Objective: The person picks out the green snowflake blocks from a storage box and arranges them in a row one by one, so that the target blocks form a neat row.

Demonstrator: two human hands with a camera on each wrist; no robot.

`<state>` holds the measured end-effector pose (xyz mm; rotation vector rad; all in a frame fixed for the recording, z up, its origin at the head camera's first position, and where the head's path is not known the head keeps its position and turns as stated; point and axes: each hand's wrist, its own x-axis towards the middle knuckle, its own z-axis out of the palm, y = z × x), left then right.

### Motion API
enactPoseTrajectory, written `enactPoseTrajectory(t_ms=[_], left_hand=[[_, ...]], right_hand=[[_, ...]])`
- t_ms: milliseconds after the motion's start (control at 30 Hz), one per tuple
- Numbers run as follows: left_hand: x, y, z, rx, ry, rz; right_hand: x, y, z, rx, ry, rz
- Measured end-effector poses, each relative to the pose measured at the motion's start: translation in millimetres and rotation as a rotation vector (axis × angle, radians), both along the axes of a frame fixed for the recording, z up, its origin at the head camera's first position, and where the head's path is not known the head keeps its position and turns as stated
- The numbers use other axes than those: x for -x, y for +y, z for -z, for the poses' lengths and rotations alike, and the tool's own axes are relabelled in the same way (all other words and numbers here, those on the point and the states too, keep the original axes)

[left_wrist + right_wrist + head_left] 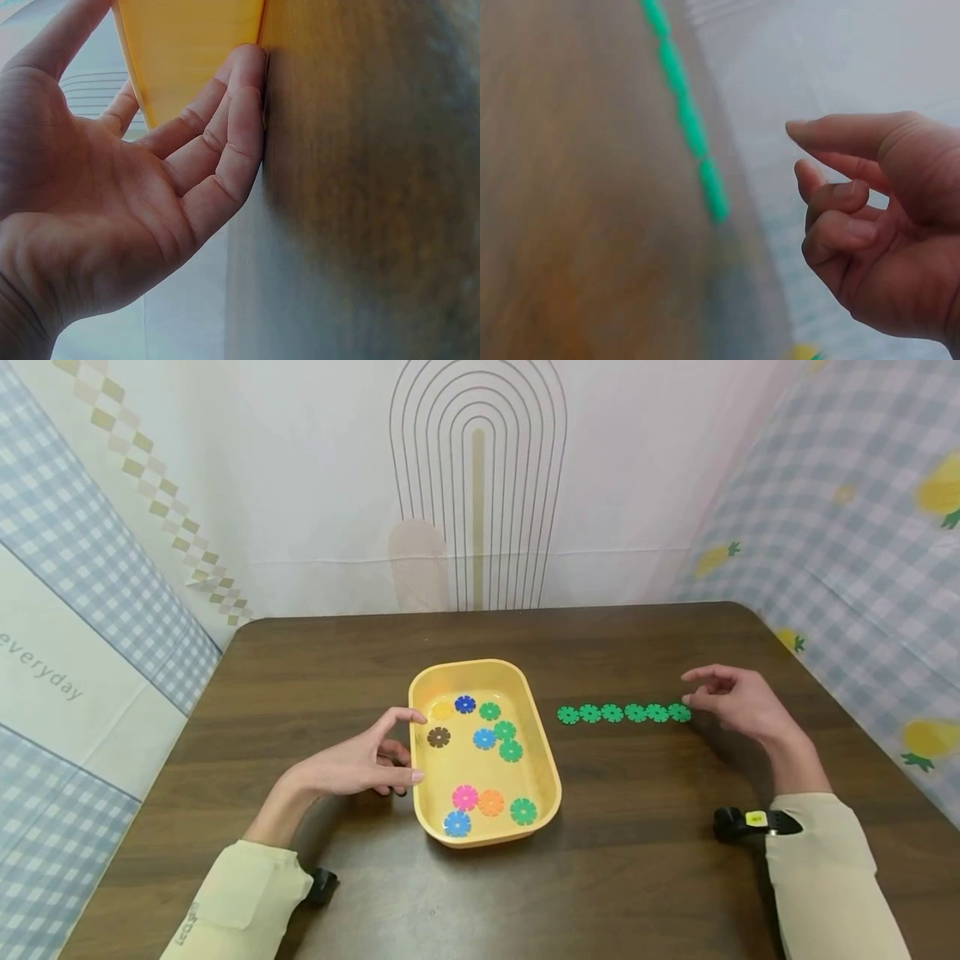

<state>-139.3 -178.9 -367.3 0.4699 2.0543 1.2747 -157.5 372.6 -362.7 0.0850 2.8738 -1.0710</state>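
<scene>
A yellow tray (551, 777) stands on the table, holding loose notched plastic discs such as a brown disc (438, 737), a pink disc (465, 797) and an orange disc (491, 802). My left hand (352, 762) holds its left side, thumb and a finger at the rim. In the left wrist view, the other fingers of that hand bend low beside the tray's wall (187, 60). Right of the tray lies a straight row of several green discs (612, 713); whether they interlock I cannot tell. My right hand (742, 702) hovers by the row's right end, nothing between its fingers.
The brown wooden table (360, 877) ends at a hung white cloth (315, 485) behind. Checked cloth (847, 610) hangs along the right side. Black bands with small devices, one a wrist camera (756, 821), sit on both wrists.
</scene>
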Motion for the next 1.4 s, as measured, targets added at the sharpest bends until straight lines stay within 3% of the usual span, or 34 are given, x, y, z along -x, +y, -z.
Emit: enactPoseTrajectory(t_ms=[233,367,500,967,1400], left_hand=[[0.8,0.9,-1.0,-0.004,-0.001,0.007],[0.6,0.9,-1.6,-0.011,-0.001,0.011],[0.4,0.7,-2.1,-0.016,0.006,0.014],[-0.4,0.4,-1.5,0.006,0.005,-0.001],[-1.0,1.9,-2.8,-0.002,0.013,0.013]], right_hand=[[-4.5,-35.9,-38.7,0.076,0.081,-0.065],[-7.0,-65.2,-55.9,0.107,0.11,-0.153],[-9.5,-94.6,-63.6,0.106,0.118,-0.26],[-18.4,-162.0,-43.8,0.231,-0.007,-0.445],[-27.7,-191.5,-32.1,0.181,-0.089,-0.565]])
